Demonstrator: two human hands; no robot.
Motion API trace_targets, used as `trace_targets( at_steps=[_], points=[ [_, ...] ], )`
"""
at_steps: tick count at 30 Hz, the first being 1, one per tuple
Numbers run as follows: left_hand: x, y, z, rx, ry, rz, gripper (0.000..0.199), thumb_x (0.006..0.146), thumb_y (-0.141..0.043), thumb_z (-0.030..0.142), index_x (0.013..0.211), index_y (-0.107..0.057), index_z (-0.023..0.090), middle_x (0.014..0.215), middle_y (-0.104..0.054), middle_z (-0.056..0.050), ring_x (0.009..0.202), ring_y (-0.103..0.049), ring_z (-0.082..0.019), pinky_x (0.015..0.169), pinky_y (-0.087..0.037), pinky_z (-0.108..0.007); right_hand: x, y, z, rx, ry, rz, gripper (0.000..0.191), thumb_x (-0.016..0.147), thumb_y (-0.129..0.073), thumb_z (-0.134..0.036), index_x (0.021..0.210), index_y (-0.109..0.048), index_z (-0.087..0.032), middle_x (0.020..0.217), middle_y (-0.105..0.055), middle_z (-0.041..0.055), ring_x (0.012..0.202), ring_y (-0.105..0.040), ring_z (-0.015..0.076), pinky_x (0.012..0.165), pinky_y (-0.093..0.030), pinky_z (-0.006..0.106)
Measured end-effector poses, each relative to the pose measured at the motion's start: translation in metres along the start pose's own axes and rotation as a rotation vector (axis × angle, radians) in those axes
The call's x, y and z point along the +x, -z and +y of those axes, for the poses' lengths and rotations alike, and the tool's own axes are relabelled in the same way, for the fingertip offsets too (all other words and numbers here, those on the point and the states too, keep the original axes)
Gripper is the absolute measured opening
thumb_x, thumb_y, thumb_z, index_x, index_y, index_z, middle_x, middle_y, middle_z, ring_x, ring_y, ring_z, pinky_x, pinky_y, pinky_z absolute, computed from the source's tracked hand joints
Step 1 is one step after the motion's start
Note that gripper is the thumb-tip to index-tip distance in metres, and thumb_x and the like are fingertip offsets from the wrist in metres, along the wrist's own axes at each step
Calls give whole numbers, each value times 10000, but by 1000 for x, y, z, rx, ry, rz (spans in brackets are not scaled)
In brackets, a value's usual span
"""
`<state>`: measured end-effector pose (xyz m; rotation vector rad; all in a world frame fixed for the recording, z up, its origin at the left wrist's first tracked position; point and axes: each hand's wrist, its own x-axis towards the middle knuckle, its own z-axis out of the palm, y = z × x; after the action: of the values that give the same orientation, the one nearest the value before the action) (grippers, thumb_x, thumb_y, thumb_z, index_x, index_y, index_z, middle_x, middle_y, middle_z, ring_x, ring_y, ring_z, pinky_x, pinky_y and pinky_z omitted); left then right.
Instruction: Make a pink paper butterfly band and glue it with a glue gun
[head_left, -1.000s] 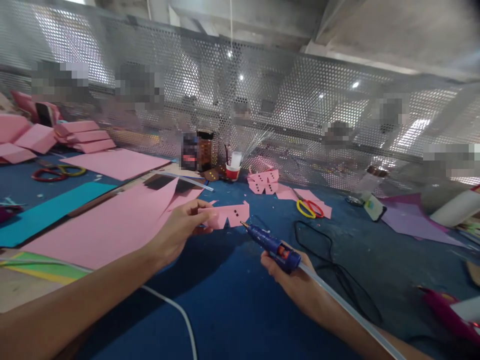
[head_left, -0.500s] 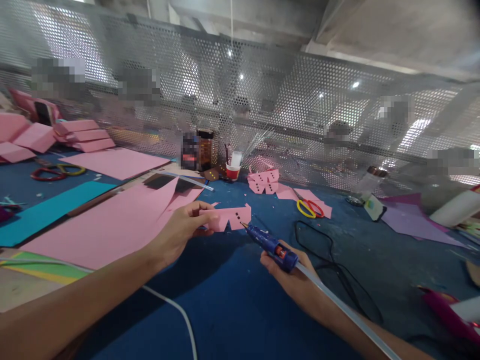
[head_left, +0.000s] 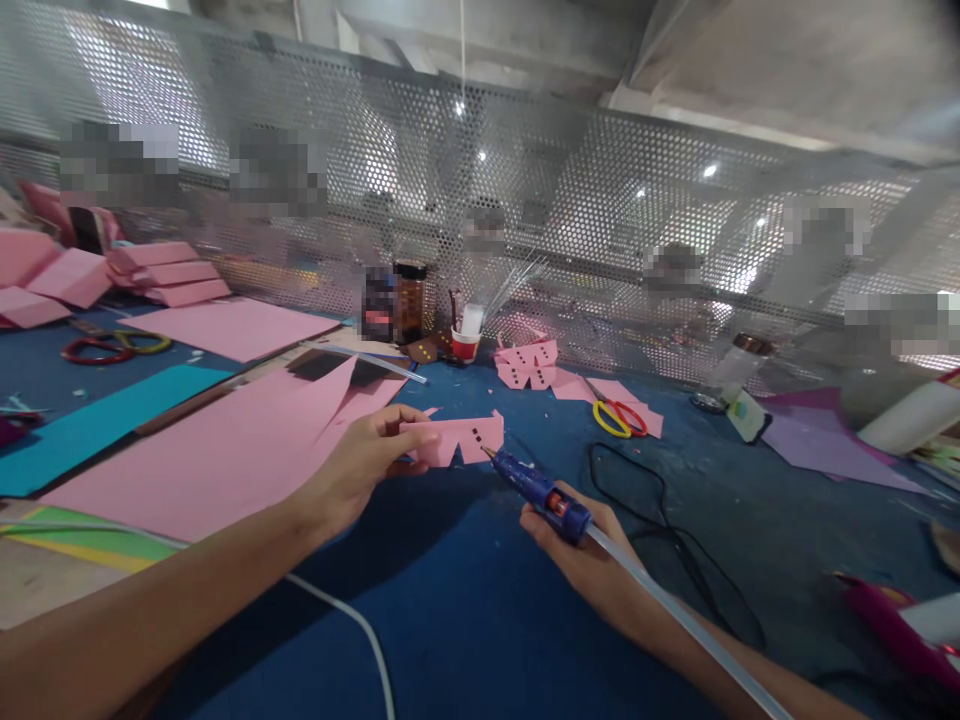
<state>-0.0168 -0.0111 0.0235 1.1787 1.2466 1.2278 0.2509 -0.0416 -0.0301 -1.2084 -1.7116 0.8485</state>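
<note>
My left hand (head_left: 390, 445) pinches the left part of a pink paper piece (head_left: 471, 441), which has a notch in its lower edge and small dark squares near its right end. In my right hand (head_left: 581, 540) is a blue glue gun (head_left: 534, 484) with a long clear glue stick (head_left: 675, 605) running out of its back. The gun's nozzle is at the right part of the paper, just below the dark squares; whether it touches is unclear. Behind them stands a similar folded pink piece (head_left: 527, 364) with dark squares.
Yellow-and-red scissors (head_left: 620, 419) and a black cable (head_left: 679, 535) lie to the right. Large pink sheets (head_left: 217, 450) and a teal strip (head_left: 97, 425) cover the left. A red-and-white cup (head_left: 465, 345) and a brown jar (head_left: 410, 303) stand before a perforated metal screen (head_left: 585, 220).
</note>
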Motion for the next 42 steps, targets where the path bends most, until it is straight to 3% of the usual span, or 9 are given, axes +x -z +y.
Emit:
trace_targets(
  at_steps=[20, 32, 42],
  points=[
    [0, 2, -1, 3, -9, -21, 207, 746, -725, 378, 800, -622, 208, 813, -640, -3, 820, -608, -176, 686, -511, -274, 6, 3, -9, -21, -2, -70, 278, 851, -637, -441, 902, -664, -169, 713, -616, 11, 632, -567, 130, 541, -462, 198],
    [-1, 1, 0, 5, 0, -13, 217, 735, -738, 373, 796, -615, 205, 761, -639, 9, 789, -610, -169, 687, -507, -273, 3, 3, -5, -31, 20, -34, 276, 856, -624, -467, 843, -640, -192, 697, -590, 7, 627, -556, 135, 545, -462, 210],
    [-2, 0, 1, 22, 3, -12, 203, 750, -717, 378, 790, -613, 208, 758, -631, -3, 820, -619, -187, 694, -510, -280, 5, 4, -18, -27, 9, -98, 284, 852, -637, -453, 832, -650, -170, 705, -584, 1, 631, -532, 119, 552, -439, 187]
  ],
)
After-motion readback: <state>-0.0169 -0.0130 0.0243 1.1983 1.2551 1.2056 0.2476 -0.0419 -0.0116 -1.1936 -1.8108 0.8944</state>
